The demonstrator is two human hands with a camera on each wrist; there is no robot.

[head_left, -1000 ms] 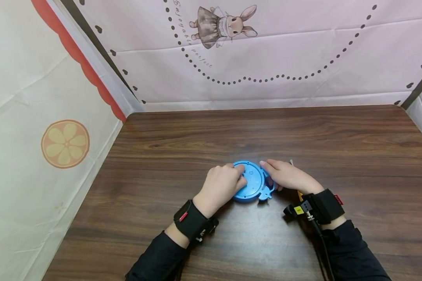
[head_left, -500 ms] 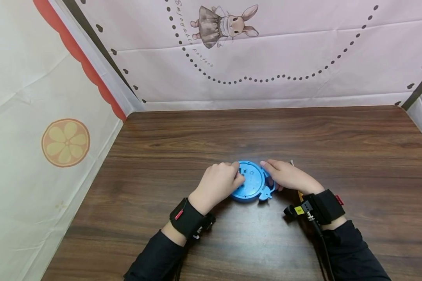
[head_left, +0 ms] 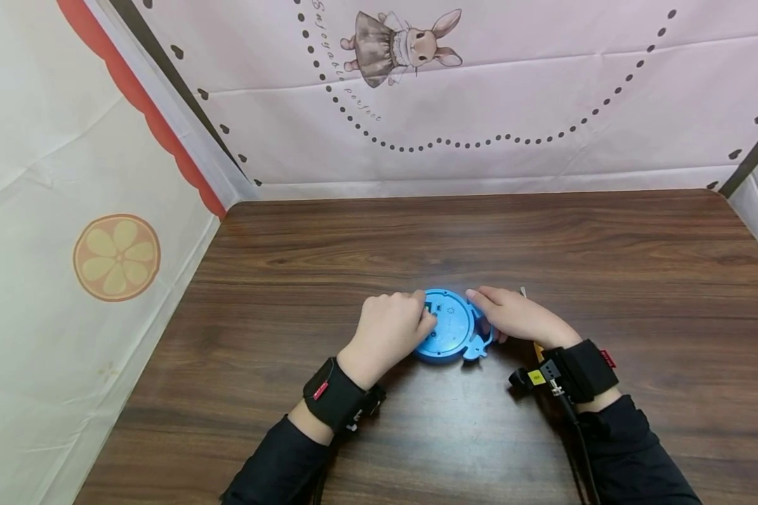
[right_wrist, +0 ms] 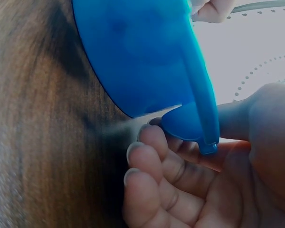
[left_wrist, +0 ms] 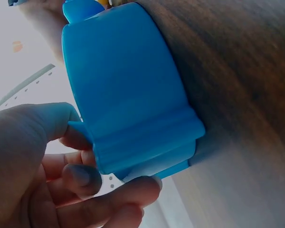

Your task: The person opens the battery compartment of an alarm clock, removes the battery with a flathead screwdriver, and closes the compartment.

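Observation:
A round blue plastic alarm clock [head_left: 453, 328] stands on the table, its back with screw holes, small speaker holes and a dark recess facing up. My left hand [head_left: 388, 326] is at its left edge. In the left wrist view, thumb and forefinger pinch a small thin blue tab [left_wrist: 79, 127] jutting from the top of the clock's rim; the other fingers lie loosely curled below. From the right, my right hand [head_left: 512, 314] steadies the clock, thumb on top and fingers beneath a rounded blue projection [right_wrist: 183, 122]. The clock's face is hidden.
The brown wooden table [head_left: 278, 280] reaches back to a pale printed cloth [head_left: 512, 91]. Another cloth with an orange-slice print [head_left: 116, 257] hangs at the left. Something thin and yellow [head_left: 539, 351] shows beside the right wrist, with a black cable [head_left: 577, 431] along that forearm.
My left hand has drawn back slightly to the left, its fingers coming off the middle of the clock's back and uncovering the recess. My right hand and the clock stay in place.

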